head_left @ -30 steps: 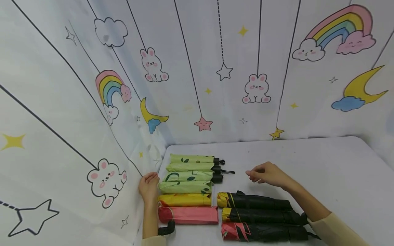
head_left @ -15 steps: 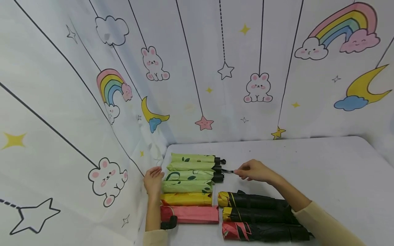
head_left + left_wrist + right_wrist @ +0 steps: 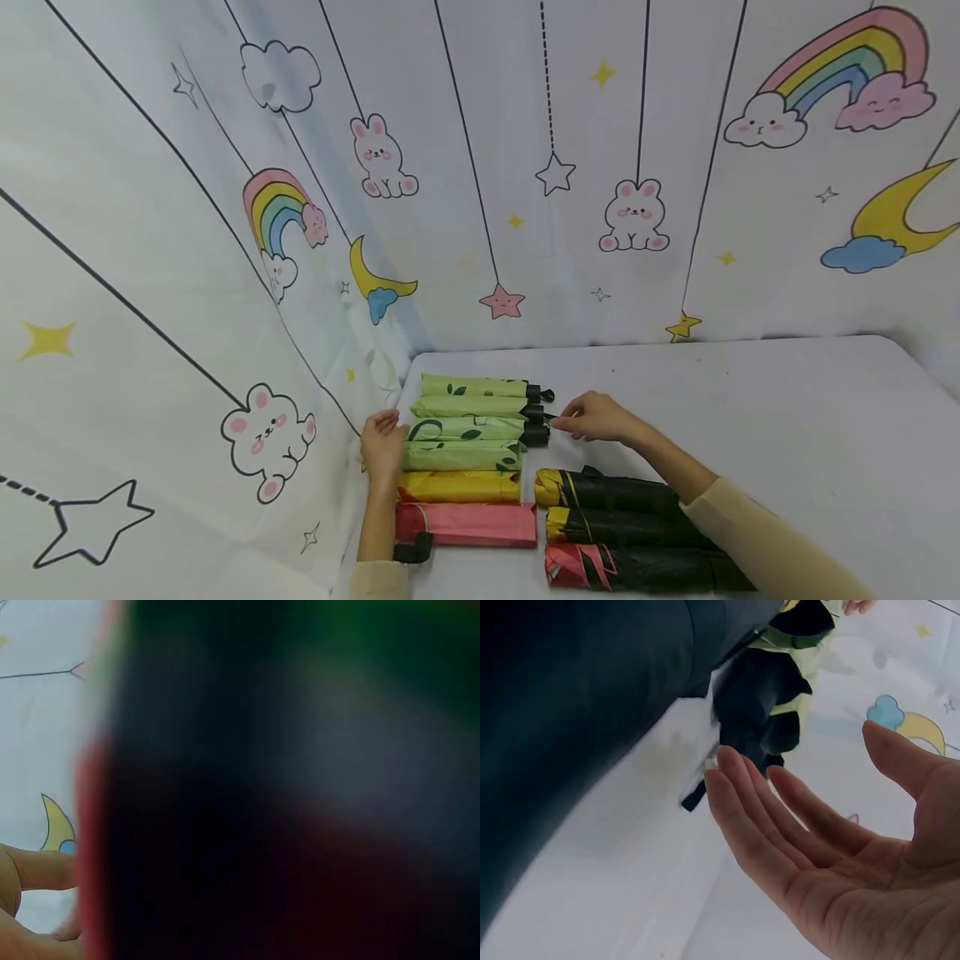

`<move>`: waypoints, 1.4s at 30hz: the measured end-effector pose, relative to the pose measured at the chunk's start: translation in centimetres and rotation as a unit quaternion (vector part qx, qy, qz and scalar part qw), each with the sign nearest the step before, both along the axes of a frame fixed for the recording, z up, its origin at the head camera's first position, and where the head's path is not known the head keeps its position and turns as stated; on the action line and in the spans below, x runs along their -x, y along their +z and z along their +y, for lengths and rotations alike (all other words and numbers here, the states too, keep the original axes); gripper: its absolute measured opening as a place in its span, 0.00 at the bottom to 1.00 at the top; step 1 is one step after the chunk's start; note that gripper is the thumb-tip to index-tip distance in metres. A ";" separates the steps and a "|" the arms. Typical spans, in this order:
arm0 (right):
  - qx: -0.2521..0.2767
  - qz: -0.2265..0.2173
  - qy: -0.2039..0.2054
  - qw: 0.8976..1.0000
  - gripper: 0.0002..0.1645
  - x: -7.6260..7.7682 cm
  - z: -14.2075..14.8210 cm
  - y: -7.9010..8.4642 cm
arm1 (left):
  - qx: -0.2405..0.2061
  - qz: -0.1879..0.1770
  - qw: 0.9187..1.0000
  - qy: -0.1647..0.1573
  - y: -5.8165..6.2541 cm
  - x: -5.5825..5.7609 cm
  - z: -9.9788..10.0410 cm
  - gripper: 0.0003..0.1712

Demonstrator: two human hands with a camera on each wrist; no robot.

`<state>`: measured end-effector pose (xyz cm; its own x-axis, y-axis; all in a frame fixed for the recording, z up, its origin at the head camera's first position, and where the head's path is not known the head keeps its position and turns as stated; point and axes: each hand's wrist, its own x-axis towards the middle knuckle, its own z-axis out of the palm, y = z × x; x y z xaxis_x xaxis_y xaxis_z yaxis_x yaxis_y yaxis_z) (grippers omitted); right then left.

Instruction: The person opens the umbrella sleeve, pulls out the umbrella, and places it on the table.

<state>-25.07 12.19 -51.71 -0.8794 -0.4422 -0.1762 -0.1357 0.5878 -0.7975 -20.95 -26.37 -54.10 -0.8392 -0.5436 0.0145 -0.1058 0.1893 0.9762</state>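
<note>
Umbrellas (image 3: 461, 456) in a row, ends being tidied, we judge

We see four green ones (image 3: 465, 429) side by side at the table's (image 3: 765, 417) far left, a yellow one (image 3: 459, 486) and a pink one (image 3: 480, 525) nearer us, and three dark ones (image 3: 630, 527) to the right. Our right hand (image 3: 596, 417) is at the green handle ends, fingers gently bent, thumb apart; a black strap (image 3: 694, 796) lies at the fingertips, with no firm grip showing. Our left hand (image 3: 382, 446) is by the row's left ends, fingers relaxed, seemingly holding nothing; whether it touches fabric we cannot tell. We take the step to be evening up the row and tucking in the strap. Next, we think, calls for light fingertip pressure on the right while the left steadies the opposite ends.
</note>
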 end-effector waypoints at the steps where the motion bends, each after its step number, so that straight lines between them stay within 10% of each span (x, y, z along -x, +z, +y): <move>1: 0.001 -0.004 -0.003 1.000 0.27 0.1 -0.2 -0.1 | 0.003 0.001 1.000 -0.003 -0.1 0.1 0.0 0.21; 42: 0.047 -0.125 -0.072 0.988 0.20 0.5 -4.1 -2.0 | 0.073 -0.022 0.997 0.009 -2.5 0.2 0.5 0.22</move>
<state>-25.61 8.04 -53.73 -0.8690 -0.3400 -0.3595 0.1516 0.5087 -0.8475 -21.17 -25.86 -56.65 -0.8313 -0.5527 0.0585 -0.1516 0.3268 0.9328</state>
